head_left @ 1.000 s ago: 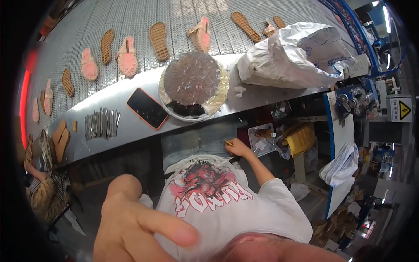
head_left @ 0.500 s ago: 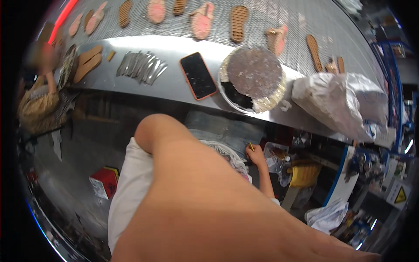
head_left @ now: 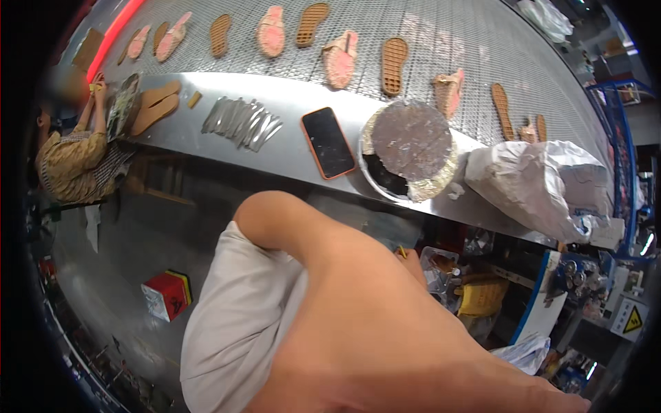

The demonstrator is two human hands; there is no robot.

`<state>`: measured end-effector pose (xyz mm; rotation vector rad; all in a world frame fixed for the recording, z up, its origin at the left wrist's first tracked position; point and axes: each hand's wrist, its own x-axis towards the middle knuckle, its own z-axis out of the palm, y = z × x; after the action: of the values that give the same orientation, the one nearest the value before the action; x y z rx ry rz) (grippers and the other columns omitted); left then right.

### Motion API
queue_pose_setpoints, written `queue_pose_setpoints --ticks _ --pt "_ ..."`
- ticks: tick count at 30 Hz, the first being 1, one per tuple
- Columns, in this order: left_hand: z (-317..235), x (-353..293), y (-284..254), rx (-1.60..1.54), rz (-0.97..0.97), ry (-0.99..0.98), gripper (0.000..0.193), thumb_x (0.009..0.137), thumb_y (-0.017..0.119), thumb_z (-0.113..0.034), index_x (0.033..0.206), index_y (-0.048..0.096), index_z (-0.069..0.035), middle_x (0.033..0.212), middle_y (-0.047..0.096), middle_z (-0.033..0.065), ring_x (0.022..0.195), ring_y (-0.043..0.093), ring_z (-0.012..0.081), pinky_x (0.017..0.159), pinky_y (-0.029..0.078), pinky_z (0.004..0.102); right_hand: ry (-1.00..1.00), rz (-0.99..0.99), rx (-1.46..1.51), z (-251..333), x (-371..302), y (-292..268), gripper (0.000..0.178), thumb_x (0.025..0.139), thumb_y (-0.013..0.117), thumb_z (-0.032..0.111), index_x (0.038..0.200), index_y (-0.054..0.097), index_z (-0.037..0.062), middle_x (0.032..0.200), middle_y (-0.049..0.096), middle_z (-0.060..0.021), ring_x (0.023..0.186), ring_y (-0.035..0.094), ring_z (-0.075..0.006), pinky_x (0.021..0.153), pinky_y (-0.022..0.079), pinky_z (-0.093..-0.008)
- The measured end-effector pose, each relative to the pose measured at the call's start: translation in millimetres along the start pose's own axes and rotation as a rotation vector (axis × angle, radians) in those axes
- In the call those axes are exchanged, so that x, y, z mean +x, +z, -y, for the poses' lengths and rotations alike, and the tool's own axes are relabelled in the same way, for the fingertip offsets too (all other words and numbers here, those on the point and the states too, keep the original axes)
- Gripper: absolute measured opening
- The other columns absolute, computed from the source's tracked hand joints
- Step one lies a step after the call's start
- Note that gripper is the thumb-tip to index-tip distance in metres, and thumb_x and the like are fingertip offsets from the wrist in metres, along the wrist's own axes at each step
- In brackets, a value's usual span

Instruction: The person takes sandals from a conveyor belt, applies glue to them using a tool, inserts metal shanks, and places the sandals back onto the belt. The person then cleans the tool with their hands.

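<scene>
My bare left arm is raised across the lower middle, with its elbow bent near the bench edge. My left hand (head_left: 441,354) is blurred, very close to the view and runs out at the lower right; its fingers are mostly out of sight. Behind it, below the bench, my right hand (head_left: 412,263) is closed on a thin yellow stick-like tool (head_left: 403,252), and the left arm hides most of that hand. On the metal bench nearest them stands a white bucket (head_left: 368,180) with a crusted round lid (head_left: 412,134) partly over its dark opening. Left of it lies a phone (head_left: 328,143) with an orange rim.
Brown soles (head_left: 394,65) and pink-lined sandal uppers (head_left: 270,33) lie on a mesh conveyor. Flat metal strips (head_left: 242,122) and tan insoles (head_left: 157,109) rest on the bench. A white sack (head_left: 513,175) sits right. A co-worker (head_left: 72,162) is at left; a red box (head_left: 167,296) stands on the floor.
The view has shifted, so the bench and its things sit lower and slightly right. My left arm now covers more of my right hand, which still holds the yellow tool.
</scene>
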<state>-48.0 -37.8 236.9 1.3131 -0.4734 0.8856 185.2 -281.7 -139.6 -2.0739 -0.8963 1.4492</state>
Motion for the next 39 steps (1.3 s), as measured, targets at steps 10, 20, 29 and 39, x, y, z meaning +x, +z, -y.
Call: queue_pose_setpoints --ticks 10,20,29,39 --pt "2.5 -21.3 -24.3 -0.285 0.082 0.014 0.059 0.094 0.046 -0.048 0.112 0.052 0.008 0.121 0.051 0.0279 0.106 0.054 0.036 0.089 0.043 0.047 -0.043 0.129 -0.006 -11.5 20.8 -0.6 0.018 0.077 0.053 0.012 0.063 0.055 0.0011 0.053 0.053 -0.0033 0.048 0.049 -0.0114 0.047 0.038 -0.0275" --pt "28.4 -27.6 -20.7 -0.382 -0.094 -0.037 0.058 0.093 0.047 -0.048 0.106 0.057 0.008 0.117 0.055 0.0285 0.101 0.057 0.0369 0.087 0.045 0.0466 0.005 0.052 0.047 -3.3 0.5 -6.1 0.014 0.076 0.053 0.011 0.064 0.054 0.0026 0.054 0.053 -0.0028 0.048 0.05 -0.0102 0.046 0.038 -0.0258" --pt "-3.9 -88.9 -106.6 -0.572 -0.044 -0.027 0.058 0.093 0.048 -0.048 0.1 0.062 0.008 0.113 0.058 0.029 0.097 0.06 0.0377 0.085 0.046 0.0462 0.042 0.175 0.022 21.1 19.1 -2.4 0.016 0.078 0.051 0.013 0.065 0.054 0.0032 0.051 0.052 -0.0036 0.033 0.042 -0.0115 0.031 0.031 -0.0273" --pt "4.9 -143.6 -121.8 0.004 -0.388 -0.573 0.014 0.072 0.064 -0.011 0.066 0.06 0.001 0.092 0.066 0.0211 0.075 0.063 0.0216 0.066 0.049 0.0278 0.169 0.281 -0.004 22.1 32.6 -16.2 0.02 0.078 0.054 0.016 0.065 0.057 0.0 0.051 0.055 -0.0069 0.039 0.047 -0.0126 0.039 0.036 -0.028"
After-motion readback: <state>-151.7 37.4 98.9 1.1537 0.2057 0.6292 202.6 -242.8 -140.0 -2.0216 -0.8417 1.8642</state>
